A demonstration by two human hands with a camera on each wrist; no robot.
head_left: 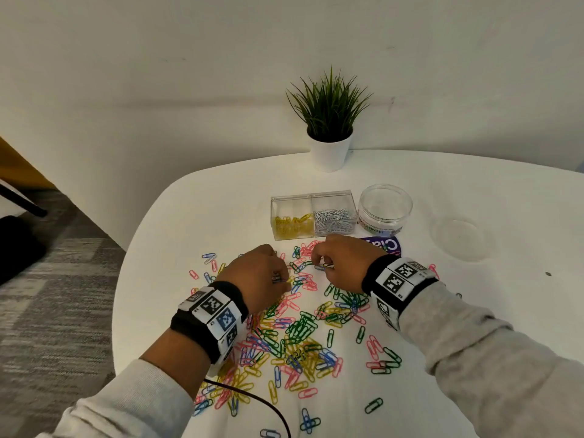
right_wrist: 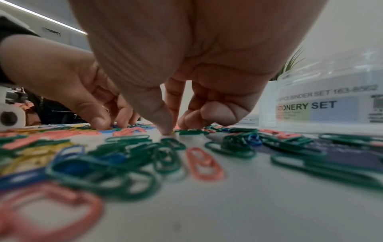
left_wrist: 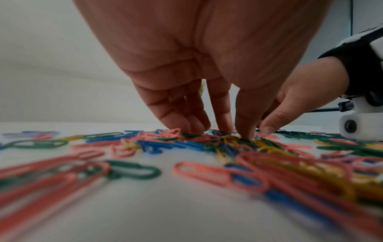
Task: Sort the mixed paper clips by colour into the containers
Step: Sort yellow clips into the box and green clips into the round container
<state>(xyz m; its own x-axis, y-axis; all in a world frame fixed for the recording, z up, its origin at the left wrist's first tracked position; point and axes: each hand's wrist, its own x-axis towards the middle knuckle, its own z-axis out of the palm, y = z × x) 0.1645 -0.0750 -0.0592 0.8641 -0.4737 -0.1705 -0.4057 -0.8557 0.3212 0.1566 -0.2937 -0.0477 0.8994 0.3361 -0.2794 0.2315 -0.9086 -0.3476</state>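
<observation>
Mixed paper clips point(head_left: 294, 336) lie scattered across the table point(head_left: 474, 311) toward its near edge, with the containers point(head_left: 313, 214) behind them. The left hand point(head_left: 256, 276) presses straight fingertips point(left_wrist: 244, 129) into the pile, its grip released. The right hand point(head_left: 341, 263) pinches a yellow clip point(right_wrist: 171, 133) at the table.

1. Two hands are working over the table: the left hand point(head_left: 259, 273) and the right hand point(head_left: 341, 262).
2. Two wristbands point(head_left: 211, 317) are showing, one on each wrist.
3. Two square clear boxes are standing side by side and touching: one box point(head_left: 292, 221) is holding yellow clips, the other box point(head_left: 334, 216) silver ones.
4. One round clear tub point(head_left: 384, 207) is sitting just beside them.
5. One clear round lid point(head_left: 458, 238) is lying further right.
6. One potted plant point(head_left: 329, 121) is standing at the back.
7. Loose paper clips point(head_left: 300, 330) are lying scattered, far too many to count; five colours are showing: pink, green, yellow, blue, white.
</observation>
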